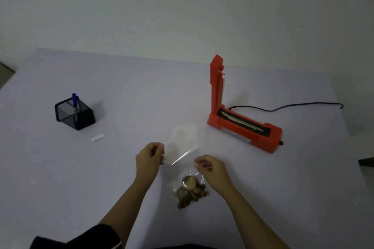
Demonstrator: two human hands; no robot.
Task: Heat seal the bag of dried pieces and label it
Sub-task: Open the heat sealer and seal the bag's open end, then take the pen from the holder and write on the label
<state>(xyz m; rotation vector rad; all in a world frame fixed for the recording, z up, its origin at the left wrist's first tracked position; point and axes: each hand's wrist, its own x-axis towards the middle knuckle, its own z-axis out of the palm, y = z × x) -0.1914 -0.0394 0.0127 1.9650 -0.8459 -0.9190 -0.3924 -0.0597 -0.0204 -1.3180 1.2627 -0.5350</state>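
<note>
Nearest you, your dark sleeve (85, 236) sits at the bottom edge, both bare forearms reaching out over the pale table (60, 178). Between them lies the clear bag (182, 147), its dried pieces (191, 191) bunched at the end closest to you, the empty end stretching away flat on the table. Your left hand (149, 159) is curled nearly closed, fingertips pinching the bag's left edge; your right hand (209, 167) is curled the same way, pinching the right edge just above the pieces. Further out on the left, a small white label (97, 137) lies flat, and just beyond it a black mesh pen holder (74, 114) with a blue pen (75, 102) standing in it. Off to the right, well apart from the bag, the orange heat sealer (242, 127) sits with its arm raised upright, its black cord (293, 105) trailing away right.
</note>
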